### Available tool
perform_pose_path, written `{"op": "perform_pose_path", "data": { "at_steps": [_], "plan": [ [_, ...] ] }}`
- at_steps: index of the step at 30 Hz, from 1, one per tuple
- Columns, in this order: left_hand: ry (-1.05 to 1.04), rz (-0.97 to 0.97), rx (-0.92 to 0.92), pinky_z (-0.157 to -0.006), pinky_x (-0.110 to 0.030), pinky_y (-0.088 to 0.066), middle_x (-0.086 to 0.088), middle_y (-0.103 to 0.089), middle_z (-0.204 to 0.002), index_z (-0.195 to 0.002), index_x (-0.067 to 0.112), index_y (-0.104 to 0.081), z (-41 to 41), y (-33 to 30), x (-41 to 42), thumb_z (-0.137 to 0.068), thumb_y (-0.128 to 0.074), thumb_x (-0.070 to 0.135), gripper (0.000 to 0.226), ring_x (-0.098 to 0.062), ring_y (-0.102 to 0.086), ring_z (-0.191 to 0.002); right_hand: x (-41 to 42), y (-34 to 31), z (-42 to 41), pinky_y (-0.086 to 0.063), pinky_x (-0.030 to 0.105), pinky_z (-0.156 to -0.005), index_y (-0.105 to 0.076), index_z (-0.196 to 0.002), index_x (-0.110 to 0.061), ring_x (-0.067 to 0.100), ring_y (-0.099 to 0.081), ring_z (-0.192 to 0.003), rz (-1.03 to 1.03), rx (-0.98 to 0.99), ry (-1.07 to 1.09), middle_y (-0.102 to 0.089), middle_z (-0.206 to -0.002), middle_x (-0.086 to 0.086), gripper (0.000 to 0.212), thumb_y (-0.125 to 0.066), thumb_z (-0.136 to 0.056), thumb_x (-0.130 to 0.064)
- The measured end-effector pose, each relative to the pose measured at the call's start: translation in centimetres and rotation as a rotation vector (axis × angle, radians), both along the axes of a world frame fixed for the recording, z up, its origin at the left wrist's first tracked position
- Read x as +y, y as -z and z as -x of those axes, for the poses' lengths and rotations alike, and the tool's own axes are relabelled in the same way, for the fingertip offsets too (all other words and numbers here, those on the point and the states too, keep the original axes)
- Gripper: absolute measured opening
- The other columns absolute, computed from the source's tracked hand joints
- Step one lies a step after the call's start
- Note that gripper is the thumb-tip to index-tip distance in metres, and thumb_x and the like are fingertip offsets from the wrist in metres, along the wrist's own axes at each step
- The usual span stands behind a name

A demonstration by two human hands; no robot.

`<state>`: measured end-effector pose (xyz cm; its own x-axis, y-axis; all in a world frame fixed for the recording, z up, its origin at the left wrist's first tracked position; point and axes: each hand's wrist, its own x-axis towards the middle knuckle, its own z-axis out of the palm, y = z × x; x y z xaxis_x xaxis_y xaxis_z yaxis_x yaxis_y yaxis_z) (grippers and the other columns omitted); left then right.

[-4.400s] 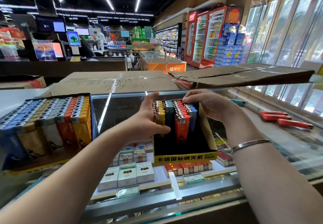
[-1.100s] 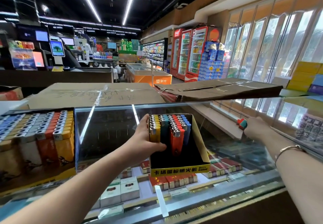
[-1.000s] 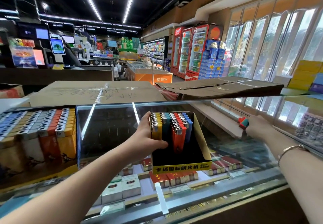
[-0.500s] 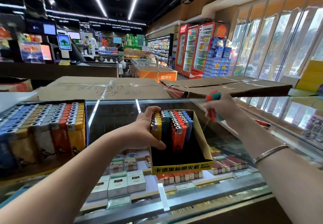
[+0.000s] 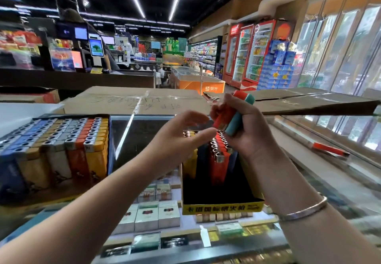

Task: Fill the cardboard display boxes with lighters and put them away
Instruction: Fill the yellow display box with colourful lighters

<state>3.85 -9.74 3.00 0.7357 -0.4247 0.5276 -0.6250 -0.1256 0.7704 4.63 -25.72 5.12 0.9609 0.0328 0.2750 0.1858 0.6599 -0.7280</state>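
Fingers (image 5: 250, 117) of the right hand (image 5: 247, 131) curl round two lighters (image 5: 231, 117), one orange and one teal, held upright with their bases up, just above the box (image 5: 222, 207). The left hand (image 5: 177, 138) is off the box, fingers loose and slightly spread, holding nothing, reaching toward the pair at its 2 o'clock.

The step in hand looks like loading: the box sits on the glass counter (image 5: 309, 191) at 6 o'clock of both hands, its back rows filled with yellow, dark, orange and blue lighters, its front half bare. Next, I judge, the left hand takes one lighter off the pair, or steadies the box, and each goes in head up, in the row of its own colour.

At 9 o'clock of the box stands a full box (image 5: 57, 146), just beside it, so the left hand has little room on that side. A loose lighter (image 5: 329, 150) lies on the counter at 3 o'clock, well apart, still to be collected. Flat cartons (image 5: 132, 102) lie at 12 o'clock behind the counter; they do not block the drop. The filled rows lean forward somewhat, so a careless push could tip them.
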Motion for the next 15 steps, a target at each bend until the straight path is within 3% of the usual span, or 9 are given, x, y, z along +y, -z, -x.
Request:
{"op": "perform_pose_path", "data": {
  "at_steps": [3,6,8,12,15],
  "plan": [
    [-0.058,0.039,-0.113,-0.086,-0.024,-0.049,0.014,-0.067,-0.092,-0.101,0.035,-0.055,0.7,0.3,-0.5,-0.076,-0.072,0.027,0.031,0.003,-0.061,-0.092,0.4,-0.1,0.5,-0.056,0.031,-0.064,-0.065,-0.062,-0.007,0.016,-0.066,-0.065,0.047,-0.021,-0.012,-0.064,-0.061,0.004,0.017,-0.068,-0.07,-0.021],
    [-0.225,-0.15,-0.539,-0.081,-0.029,-0.052,0.015,-0.066,-0.1,-0.111,0.036,-0.054,1.1,0.4,-0.6,-0.079,-0.069,0.022,0.039,-0.002,-0.061,-0.092,0.6,-0.4,1.1,-0.056,0.03,-0.067,-0.07,-0.058,-0.011,0.015,-0.068,-0.07,0.08,-0.061,-0.046,-0.068,-0.065,0.002,0.023,-0.064,-0.075,-0.026],
    [-0.301,-0.197,-0.775,-0.073,-0.032,-0.054,0.004,-0.068,-0.099,-0.112,0.024,-0.064,1.1,0.3,-0.4,-0.079,-0.068,0.02,0.034,-0.014,-0.063,-0.089,0.9,-0.4,1.6,-0.056,0.029,-0.07,-0.071,-0.058,-0.011,0.017,-0.069,-0.072,0.088,-0.077,-0.088,-0.07,-0.066,0.003,0.025,-0.062,-0.076,-0.026],
    [-0.315,-0.161,-0.949,-0.064,-0.038,-0.054,-0.003,-0.069,-0.088,-0.104,0.01,-0.07,1.2,-0.3,0.2,-0.084,-0.067,0.015,0.021,-0.022,-0.063,-0.081,1.5,-0.5,2.2,-0.057,0.03,-0.07,-0.064,-0.084,-0.007,0.021,-0.07,-0.076,0.059,-0.096,-0.172,-0.071,-0.071,0.008,0.022,-0.061,-0.075,-0.027],
    [-0.354,-0.057,-0.963,-0.069,-0.024,-0.049,0.001,-0.063,-0.085,-0.096,0.007,-0.072,1.4,-0.9,0.5,-0.088,-0.059,0.019,0.02,-0.015,-0.059,-0.08,1.3,-0.9,2.3,-0.057,0.031,-0.067,-0.051,-0.098,-0.005,0.024,-0.07,-0.075,0.039,-0.093,-0.159,-0.071,-0.075,0.011,0.035,-0.061,-0.074,-0.028]
  ]
}}
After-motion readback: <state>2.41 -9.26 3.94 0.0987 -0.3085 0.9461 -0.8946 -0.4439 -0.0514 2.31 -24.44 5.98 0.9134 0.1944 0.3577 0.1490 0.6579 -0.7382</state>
